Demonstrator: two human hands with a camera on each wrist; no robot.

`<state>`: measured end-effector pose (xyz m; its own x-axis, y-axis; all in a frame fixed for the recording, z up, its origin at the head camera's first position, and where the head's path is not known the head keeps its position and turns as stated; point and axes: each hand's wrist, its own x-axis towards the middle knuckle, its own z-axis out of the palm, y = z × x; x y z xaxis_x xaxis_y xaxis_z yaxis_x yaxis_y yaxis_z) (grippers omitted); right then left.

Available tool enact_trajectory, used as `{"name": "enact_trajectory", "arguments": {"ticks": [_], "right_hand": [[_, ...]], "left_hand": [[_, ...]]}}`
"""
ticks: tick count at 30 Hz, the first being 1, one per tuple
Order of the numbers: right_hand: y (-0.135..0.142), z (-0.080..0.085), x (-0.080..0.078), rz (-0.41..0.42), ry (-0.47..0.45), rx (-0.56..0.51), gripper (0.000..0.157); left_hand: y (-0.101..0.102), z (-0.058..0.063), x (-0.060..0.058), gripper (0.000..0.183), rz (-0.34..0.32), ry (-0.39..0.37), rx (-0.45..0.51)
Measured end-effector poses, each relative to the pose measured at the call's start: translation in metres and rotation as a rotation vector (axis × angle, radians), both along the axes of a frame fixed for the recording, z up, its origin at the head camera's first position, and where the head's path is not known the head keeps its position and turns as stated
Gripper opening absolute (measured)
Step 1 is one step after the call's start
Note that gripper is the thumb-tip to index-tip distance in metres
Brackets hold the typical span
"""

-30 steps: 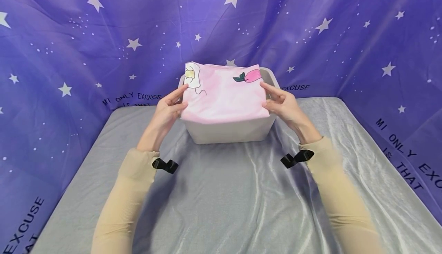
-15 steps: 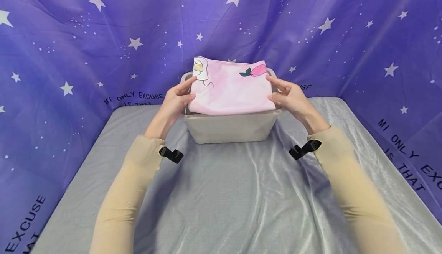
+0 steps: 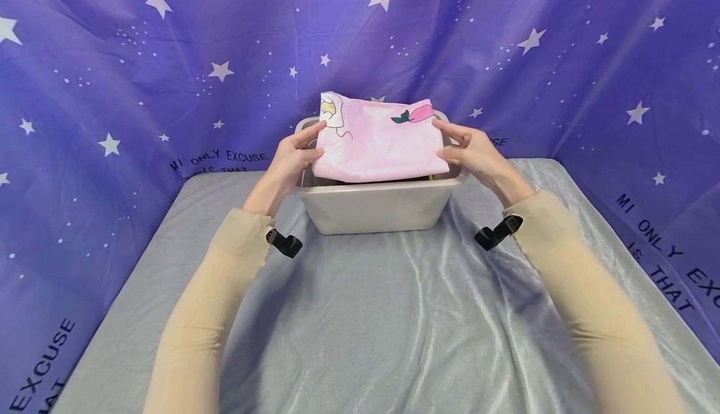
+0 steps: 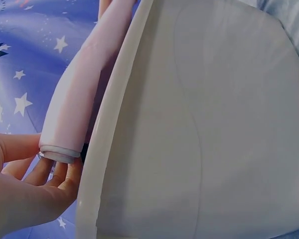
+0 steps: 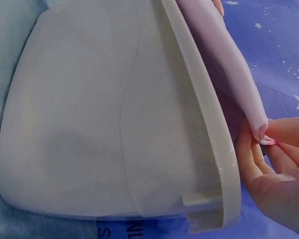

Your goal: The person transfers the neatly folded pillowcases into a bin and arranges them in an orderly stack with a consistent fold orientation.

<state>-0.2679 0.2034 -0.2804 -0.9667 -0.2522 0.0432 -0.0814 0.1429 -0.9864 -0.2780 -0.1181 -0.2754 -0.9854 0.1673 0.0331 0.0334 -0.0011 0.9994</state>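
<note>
A folded pink cloth [image 3: 382, 142], printed with a white figure at its left and a pink fruit with green leaves at its right, is held over the mouth of a pale grey bin [image 3: 377, 207]. My left hand [image 3: 292, 161] pinches its left edge between thumb and fingers. At the opposite edge, my right hand [image 3: 475, 154] grips it the same way. In the left wrist view, the cloth's folded layers [image 4: 61, 153] show at the fingertips, just beyond the bin's rim. Most of the bin's inside is hidden under the cloth; a dark strip shows below its front edge.
The bin stands toward the back of a table covered in grey velvety cloth [image 3: 360, 326]. Behind and on both sides hang purple curtains [image 3: 270, 39] with white stars and lettering. Each wrist carries a small black camera mount [image 3: 284, 243].
Both hands have carried the pink cloth away from me and slightly right, farther over the bin. The bin's front rim, covered before, now shows.
</note>
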Motion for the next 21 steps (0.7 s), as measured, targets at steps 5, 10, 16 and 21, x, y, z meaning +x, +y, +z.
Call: {"name": "enact_trajectory", "arguments": {"ticks": [5, 10, 16, 21], "right_hand": [[-0.002, 0.001, -0.003, -0.003, 0.002, 0.037, 0.060], [-0.003, 0.002, -0.006, -0.007, 0.024, 0.097, 0.060], [-0.004, 0.001, -0.010, -0.038, 0.053, 0.189, 0.059], [-0.006, -0.001, -0.013, -0.056, 0.077, 0.230, 0.059]], "left_hand": [[0.002, -0.001, -0.004, 0.056, 0.027, -0.012, -0.040], [0.003, -0.004, -0.007, 0.057, 0.052, -0.002, -0.059], [0.004, -0.008, -0.010, 0.056, 0.088, 0.021, -0.134], [0.005, -0.010, -0.011, 0.056, 0.112, 0.038, -0.198]]}}
